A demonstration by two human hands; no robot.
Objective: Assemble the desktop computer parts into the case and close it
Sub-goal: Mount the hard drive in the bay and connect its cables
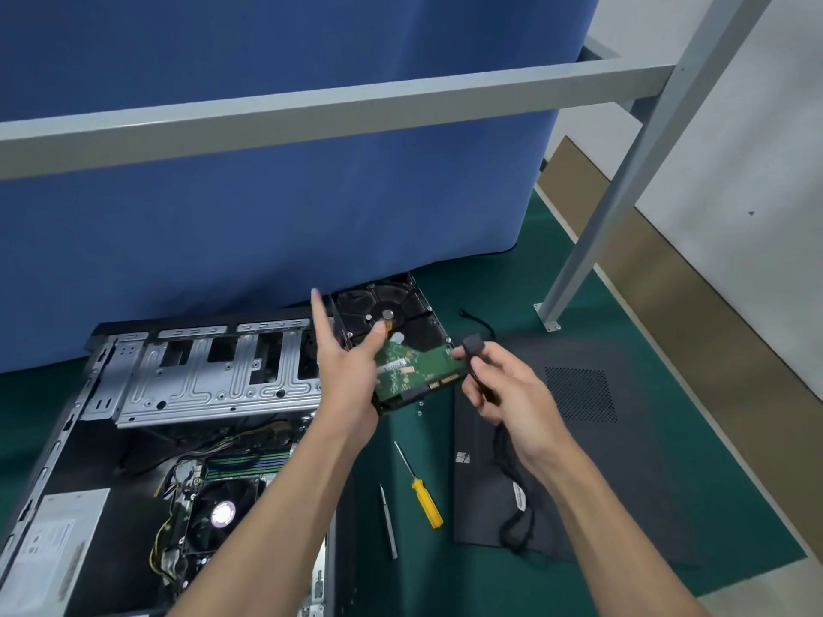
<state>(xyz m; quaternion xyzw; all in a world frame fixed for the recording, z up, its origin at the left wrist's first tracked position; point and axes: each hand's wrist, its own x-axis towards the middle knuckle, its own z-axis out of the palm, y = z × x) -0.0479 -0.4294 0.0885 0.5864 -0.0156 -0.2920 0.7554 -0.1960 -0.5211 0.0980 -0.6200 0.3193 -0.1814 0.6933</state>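
Two hands beside the open case (187,385): the left hand (352,376) clasped the hard drive (396,305), circuit board (414,362) up; the right hand (503,389) pinched a cable connector (471,347) near its ports (445,382). Dense, rigid and shock-sensitive, it looked safest held by its sides.

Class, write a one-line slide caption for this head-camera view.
Left hand holds a hard drive; right hand pinches a black cable plug near its connectors.
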